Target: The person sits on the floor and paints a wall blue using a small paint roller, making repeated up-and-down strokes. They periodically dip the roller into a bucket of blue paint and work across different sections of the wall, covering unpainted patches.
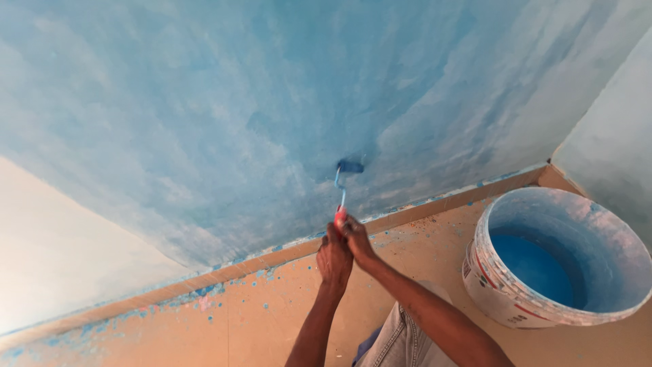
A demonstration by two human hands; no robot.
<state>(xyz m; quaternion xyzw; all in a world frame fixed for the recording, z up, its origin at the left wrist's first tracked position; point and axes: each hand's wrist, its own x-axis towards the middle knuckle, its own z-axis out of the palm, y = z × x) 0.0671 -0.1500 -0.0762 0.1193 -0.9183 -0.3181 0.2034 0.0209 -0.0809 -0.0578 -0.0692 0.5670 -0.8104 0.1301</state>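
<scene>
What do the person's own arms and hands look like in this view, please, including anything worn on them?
Both forearms are bare up to the frame edge: no sleeves, gloves, watch or rings show. The left hand and right hand are bare too, and I cannot make out paint marks on them. Pale grey-beige trousers show below the arms.

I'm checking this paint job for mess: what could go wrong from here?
1. The roller works low on the blue wall; drips may add to the spatter on the skirting and floor.
2. The open paint bucket sits close by the right arm; a backward swing might knock it.
</scene>
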